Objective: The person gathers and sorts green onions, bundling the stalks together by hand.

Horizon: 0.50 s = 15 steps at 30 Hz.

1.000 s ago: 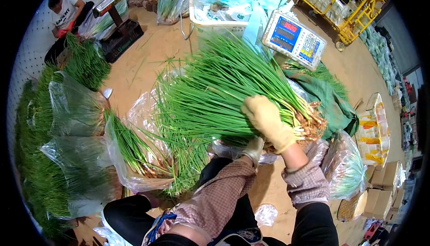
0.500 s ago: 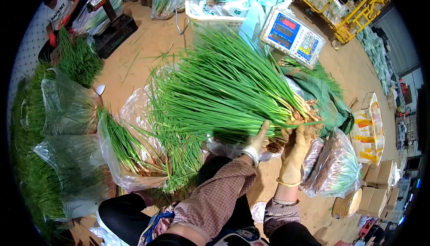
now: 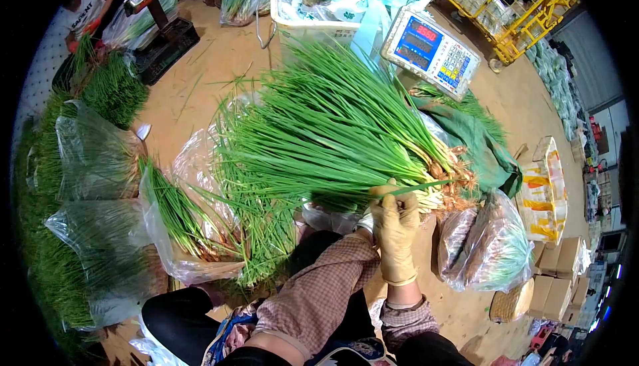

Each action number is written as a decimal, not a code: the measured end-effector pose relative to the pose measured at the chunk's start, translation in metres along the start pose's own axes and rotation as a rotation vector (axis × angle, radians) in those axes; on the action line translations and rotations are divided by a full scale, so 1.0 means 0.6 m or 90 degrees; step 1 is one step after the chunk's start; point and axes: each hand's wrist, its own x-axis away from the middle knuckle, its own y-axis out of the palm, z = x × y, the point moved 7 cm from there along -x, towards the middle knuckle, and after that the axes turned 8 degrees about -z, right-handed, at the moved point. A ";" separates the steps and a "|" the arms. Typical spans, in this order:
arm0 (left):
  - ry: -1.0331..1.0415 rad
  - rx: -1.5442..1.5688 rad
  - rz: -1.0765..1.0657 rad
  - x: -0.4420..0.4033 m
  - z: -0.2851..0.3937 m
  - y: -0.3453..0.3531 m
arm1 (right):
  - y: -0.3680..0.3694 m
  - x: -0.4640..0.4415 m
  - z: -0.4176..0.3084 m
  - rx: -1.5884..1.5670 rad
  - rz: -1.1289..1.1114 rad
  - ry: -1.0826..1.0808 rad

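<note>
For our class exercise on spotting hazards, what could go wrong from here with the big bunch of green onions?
1. The right hand is at a lone green blade lying across the bunch; a tug might snap it or pull neighbours askew.
2. The leaf tips splay out over loose greens, so strands could tangle.
3. The digital display unit stands close to the bunch; a sweeping lift might knock it.

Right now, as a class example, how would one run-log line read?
right hand: at near edge of green-onion bunch | left hand: mostly hidden | roots: toward the right | scale display: lit, red digits
</note>
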 end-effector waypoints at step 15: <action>0.087 0.201 -0.030 -0.009 0.024 0.002 | 0.135 -0.023 -0.043 0.299 -0.346 0.001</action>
